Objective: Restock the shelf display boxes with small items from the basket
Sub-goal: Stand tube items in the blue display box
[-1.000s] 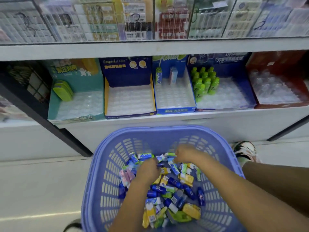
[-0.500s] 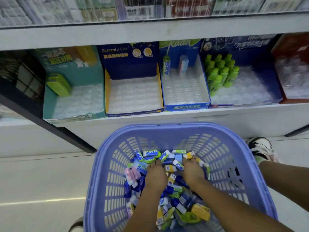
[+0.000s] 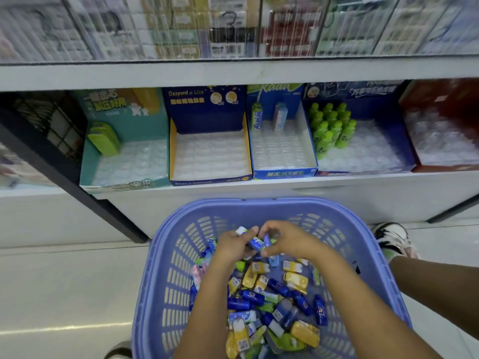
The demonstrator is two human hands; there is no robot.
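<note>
Lavender slotted plastic forms the basket (image 3: 178, 257), which stands on the floor below the shelf (image 3: 259, 73). Its bottom is heaped with small packs (image 3: 274, 301) in blue, yellow, green and pink, too many and too overlapped to count.

Near the basket's far edge, the left hand (image 3: 228, 246) grips a blue-and-white pack (image 3: 252, 242) in curled fingers. The right hand (image 3: 290, 240), touching it, pinches a blue pack (image 3: 267, 240) between thumb and fingers; most of that pack is hidden.

Five display boxes sit along the shelf's front edge:
- The teal box (image 3: 124, 185) has flat green packs (image 3: 103, 138) leaning in its back left corner, perhaps three.
- The navy box (image 3: 210, 181) has a yellow rim.
- The blue box (image 3: 285, 173) has two upright sticks (image 3: 256, 116) at its back wall.
- The dark-blue box (image 3: 412, 151) has roughly a dozen green bottles (image 3: 333, 125) at its back left.
- The red box (image 3: 445, 168) is cut off at the right.

Goods on the upper tier are blurred. One shoe (image 3: 392, 237) shows right of the basket.
</note>
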